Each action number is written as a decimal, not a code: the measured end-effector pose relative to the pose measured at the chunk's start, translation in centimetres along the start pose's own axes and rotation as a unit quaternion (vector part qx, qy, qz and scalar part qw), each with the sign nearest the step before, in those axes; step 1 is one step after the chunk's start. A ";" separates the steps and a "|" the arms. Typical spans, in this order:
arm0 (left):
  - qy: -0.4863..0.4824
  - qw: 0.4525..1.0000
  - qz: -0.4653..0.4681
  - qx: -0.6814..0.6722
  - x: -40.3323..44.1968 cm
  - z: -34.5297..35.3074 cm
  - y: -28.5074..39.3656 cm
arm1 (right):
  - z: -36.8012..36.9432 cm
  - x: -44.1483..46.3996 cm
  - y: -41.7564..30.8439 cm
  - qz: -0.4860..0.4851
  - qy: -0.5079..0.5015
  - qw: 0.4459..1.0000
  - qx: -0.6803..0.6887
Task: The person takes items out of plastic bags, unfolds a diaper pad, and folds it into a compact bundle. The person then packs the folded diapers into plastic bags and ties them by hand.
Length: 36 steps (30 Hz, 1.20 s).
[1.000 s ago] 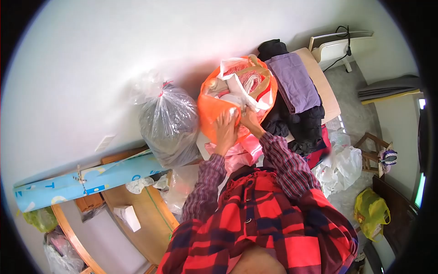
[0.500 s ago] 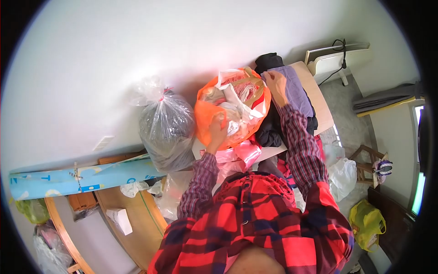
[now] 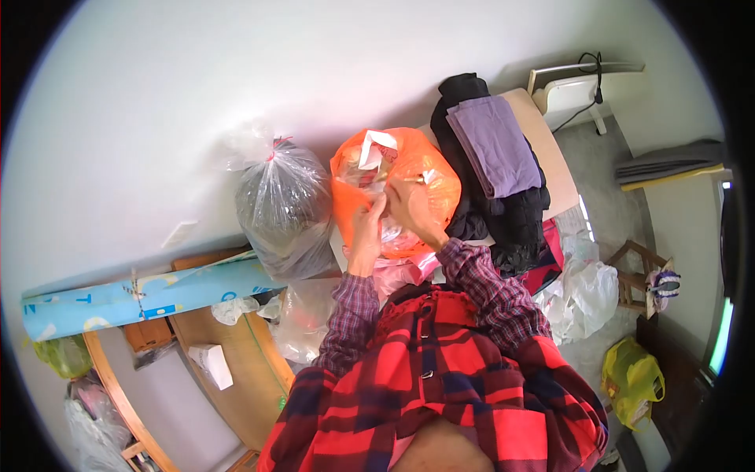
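Note:
An orange plastic bag [image 3: 435, 169] stands on the table, its sides drawn inward over the things inside. Some white material [image 3: 377, 148] still shows in its opening. My left hand [image 3: 367, 232] is closed at the bag's near left rim, pinching the orange plastic. Closed on the bag's right side, my right hand [image 3: 414, 206] meets it near the middle of the opening. Pink plastic [image 3: 401, 273] lies at the bag's near edge. Just left of it sits a tied clear bag [image 3: 285, 204] with dark contents.
Right of the orange bag lie black clothes [image 3: 515, 228] and a folded purple cloth [image 3: 495, 145]. A blue roll [image 3: 157, 297] rests at the left above a wooden frame [image 3: 130, 405]. White plastic bags [image 3: 586, 295] and a yellow bag [image 3: 631, 381] are at the right.
My right hand has come back from beside the purple cloth to the middle of the orange bag. The bag's right side is now folded over its contents, hiding the tan strap.

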<state>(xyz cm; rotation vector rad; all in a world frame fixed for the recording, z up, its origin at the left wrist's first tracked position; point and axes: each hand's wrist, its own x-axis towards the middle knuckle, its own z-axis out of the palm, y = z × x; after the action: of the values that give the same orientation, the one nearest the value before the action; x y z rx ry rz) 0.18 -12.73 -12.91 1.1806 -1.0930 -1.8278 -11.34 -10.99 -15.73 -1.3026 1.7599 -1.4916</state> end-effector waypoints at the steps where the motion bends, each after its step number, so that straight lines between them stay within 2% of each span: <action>1: -0.003 0.999 0.033 -0.022 -0.2 -0.1 -0.2 | 0.2 -1.1 -0.1 -0.007 -0.010 0.999 -0.029; 3: -0.012 0.997 0.062 -0.040 -0.7 0.4 0.0 | 0.2 -2.6 -0.5 -0.009 -0.015 0.998 -0.058; 5: 0.000 0.996 0.078 -0.041 -0.2 1.3 0.5 | -0.4 -3.4 -1.0 0.010 0.010 1.000 0.012; 7: -0.025 0.994 0.105 -0.018 1.8 0.5 -1.9 | -1.2 -2.4 -1.2 0.007 0.014 0.999 0.033; 8: -0.078 0.989 0.022 0.126 3.5 -1.1 -4.2 | -1.5 -2.0 -1.4 0.001 0.017 0.998 0.054; 9: -0.131 0.953 -0.059 0.268 4.6 -1.9 -5.4 | -1.6 -1.8 -1.9 0.004 0.024 0.998 0.054; 11: -0.101 0.945 0.180 0.255 2.5 0.9 -7.6 | -1.6 -1.3 -2.9 0.054 -0.013 0.997 0.058; 12: -0.183 0.970 0.140 -0.076 1.7 2.2 -6.7 | -0.3 -1.9 -2.2 0.001 0.005 1.000 0.014; 13: -0.205 0.960 0.133 -0.135 1.5 2.8 -6.4 | 0.7 -2.2 -1.1 0.002 0.017 1.000 0.013; 15: -0.182 0.974 0.124 -0.049 1.3 2.3 -6.6 | 2.9 -3.7 -0.2 -0.052 -0.023 0.982 -0.180; 17: -0.161 0.960 0.129 0.190 2.5 0.9 -7.1 | 3.8 -4.2 0.4 -0.074 -0.044 0.960 -0.268; 18: -0.156 0.892 0.162 0.393 3.1 -0.3 -7.5 | 2.7 -3.2 -0.2 -0.032 0.011 0.990 -0.138; 19: -0.153 0.780 0.202 0.572 3.2 -1.0 -7.1 | 1.2 -2.3 -0.9 0.010 0.066 0.998 -0.007; 20: -0.150 0.697 0.221 0.665 3.1 -1.1 -6.3 | -0.5 -1.4 -1.6 0.010 0.066 0.997 0.036; 21: -0.144 0.656 0.223 0.707 2.7 -1.1 -5.2 | -2.7 -0.6 -3.0 0.014 0.070 0.997 0.035; 22: -0.127 0.688 0.197 0.687 2.2 -1.2 -3.7 | -5.0 0.0 -4.7 0.114 0.031 0.976 0.184; 23: -0.111 0.891 0.109 0.427 1.8 -0.7 -1.6 | -6.1 0.2 -5.6 0.209 -0.010 0.921 0.328; 24: -0.060 0.991 0.057 0.102 1.3 -0.3 0.6 | -6.2 0.2 -5.6 0.209 -0.010 0.920 0.332; 25: 0.003 0.995 0.033 0.097 0.2 -0.8 3.0 | -6.3 0.3 -5.6 0.191 -0.010 0.918 0.347; 26: 0.072 0.997 -0.005 0.024 1.5 -3.5 2.9 | -6.2 0.3 -5.8 0.173 -0.009 0.916 0.362; 27: 0.044 0.998 -0.035 0.037 1.3 -5.8 4.6 | -6.5 0.2 -7.0 0.170 -0.004 0.915 0.365; 29: -0.015 0.997 -0.053 -0.057 -1.0 -5.8 7.9 | -7.4 -0.2 -9.8 0.207 0.011 0.890 0.407; 30: -0.023 0.997 -0.058 -0.051 -2.1 -5.4 8.9 | -7.4 -0.4 -10.1 0.207 0.021 0.888 0.409; 32: -0.073 0.993 -0.029 -0.086 -3.5 -4.2 11.1 | -7.1 -0.2 -10.5 0.128 0.035 0.911 0.391; 33: -0.125 0.989 -0.004 -0.085 -4.2 -3.4 12.3 | -6.9 -0.1 -10.8 0.048 0.049 0.914 0.400; 34: -0.116 0.992 0.024 -0.047 -5.5 -2.3 14.0 | -7.2 0.1 -11.2 -0.032 0.077 0.916 0.394; 35: -0.191 0.979 0.039 -0.065 -6.5 -2.4 15.1 | -7.5 -0.1 -12.1 -0.030 0.123 0.923 0.363; 36: -0.264 0.959 0.028 -0.100 -7.2 -2.3 16.0 | -7.3 -0.5 -13.5 -0.147 0.237 0.938 0.208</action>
<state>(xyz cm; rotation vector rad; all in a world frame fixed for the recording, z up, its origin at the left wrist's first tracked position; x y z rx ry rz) 6.51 -13.58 3.62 0.5448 -1.1694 -2.2122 -12.51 -6.48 -1.12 -1.0712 1.4169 -2.3563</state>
